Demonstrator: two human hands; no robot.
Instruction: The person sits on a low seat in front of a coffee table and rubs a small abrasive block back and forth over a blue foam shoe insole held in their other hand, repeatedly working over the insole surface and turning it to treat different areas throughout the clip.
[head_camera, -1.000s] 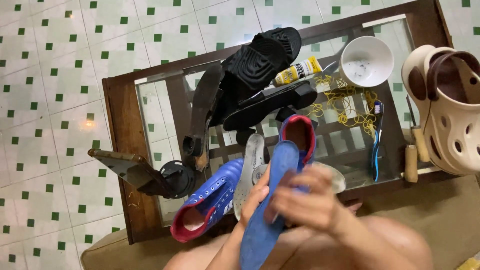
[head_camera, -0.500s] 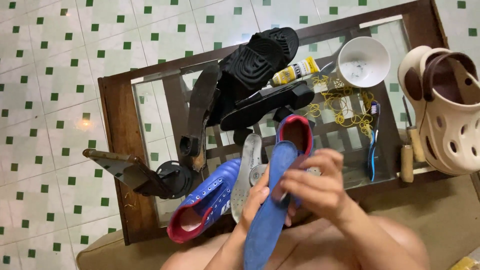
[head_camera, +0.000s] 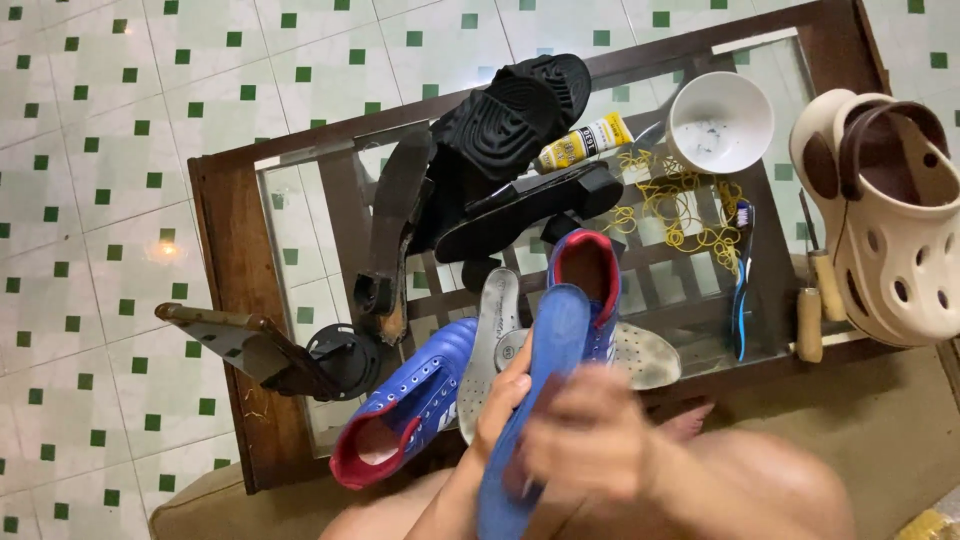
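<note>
I hold a long blue insole (head_camera: 548, 345) upright over my lap. My left hand (head_camera: 500, 392) grips its left edge from behind. My right hand (head_camera: 585, 448) is blurred and wraps over the lower part of the insole. Just behind the insole stands a blue shoe with red lining (head_camera: 590, 268). Its mate (head_camera: 410, 410) lies on its side to the left, on the glass table. Two grey insoles (head_camera: 490, 335) (head_camera: 645, 355) lie beside the shoes.
The wood-framed glass table (head_camera: 225, 260) also holds black sandals (head_camera: 510, 120), a yellow glue tube (head_camera: 580, 145), a white bowl (head_camera: 718, 122), yellow rubber bands (head_camera: 690, 210), a blue toothbrush (head_camera: 742, 280), a wooden-handled tool (head_camera: 810, 315), a beige clog (head_camera: 890, 220) and a metal shoe stand (head_camera: 270, 350).
My right hand has slid down the blue insole toward me and is now blurred. The left hand keeps its grip, and the insole stays upright.
</note>
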